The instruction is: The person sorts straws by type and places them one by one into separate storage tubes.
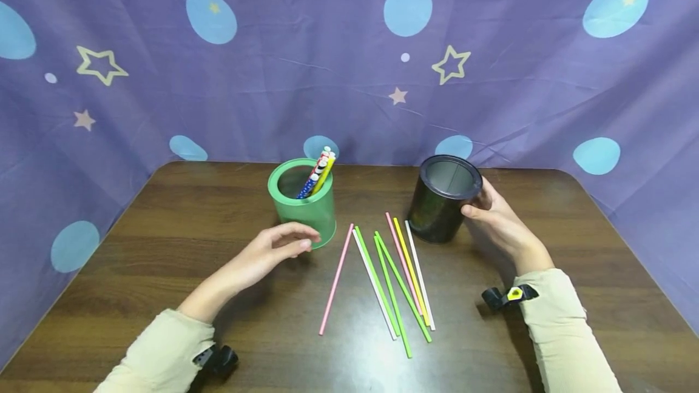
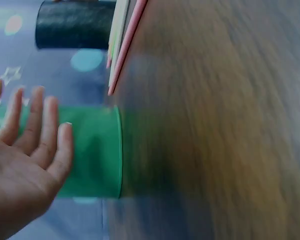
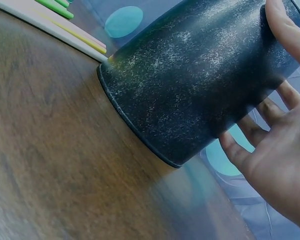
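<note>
A green can [image 1: 309,216] stands upright on the left, with several slim patterned sticks [image 1: 318,174] leaning inside it. My left hand [image 1: 266,255] is beside the front of this can, its fingers loosely bent. The left wrist view shows those fingers spread in front of the green wall, holding nothing. On the right, a black can [image 1: 434,214] with nothing visible inside tilts slightly. My right hand [image 1: 501,223] grips its right side, thumb in front and fingers behind. Between the cans lie several thin sticks: a pink stick [image 1: 336,279], green ones, yellow and white ones.
The brown wooden table [image 1: 218,199] has rounded far corners. Behind it hangs a purple cloth [image 1: 262,102] with stars and blue circles. A black wrist device [image 1: 221,361] sits below the left sleeve, and another wrist device [image 1: 505,297] is by the right sleeve.
</note>
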Demonstrator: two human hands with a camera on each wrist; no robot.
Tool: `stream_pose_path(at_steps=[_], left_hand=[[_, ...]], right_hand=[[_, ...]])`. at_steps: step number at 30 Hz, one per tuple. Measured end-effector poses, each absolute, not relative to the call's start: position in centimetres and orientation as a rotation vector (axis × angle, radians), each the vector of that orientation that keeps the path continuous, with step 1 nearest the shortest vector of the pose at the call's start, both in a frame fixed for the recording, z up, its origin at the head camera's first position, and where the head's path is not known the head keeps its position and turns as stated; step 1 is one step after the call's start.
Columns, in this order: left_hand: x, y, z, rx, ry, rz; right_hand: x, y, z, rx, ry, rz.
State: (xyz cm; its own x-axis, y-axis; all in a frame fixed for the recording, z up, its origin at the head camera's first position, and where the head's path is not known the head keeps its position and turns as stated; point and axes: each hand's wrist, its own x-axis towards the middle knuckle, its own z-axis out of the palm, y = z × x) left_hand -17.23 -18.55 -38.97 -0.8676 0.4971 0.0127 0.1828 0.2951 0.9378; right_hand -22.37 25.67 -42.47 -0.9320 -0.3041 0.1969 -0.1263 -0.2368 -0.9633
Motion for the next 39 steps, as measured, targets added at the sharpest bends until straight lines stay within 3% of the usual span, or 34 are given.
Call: stream_pose_path(at_steps=[18,39], left_hand=[[-17.6,-11.8,-40.1,0.645,2.471,1.210],[-17.5,-9.7,-41.1,0.572,2.811,0.939]], right_hand=[[-22.6,25.6,-42.2,-0.554,1.879,-2.326],[-22.4,25.8,-42.5,-0.572,1.868,-2.328]])
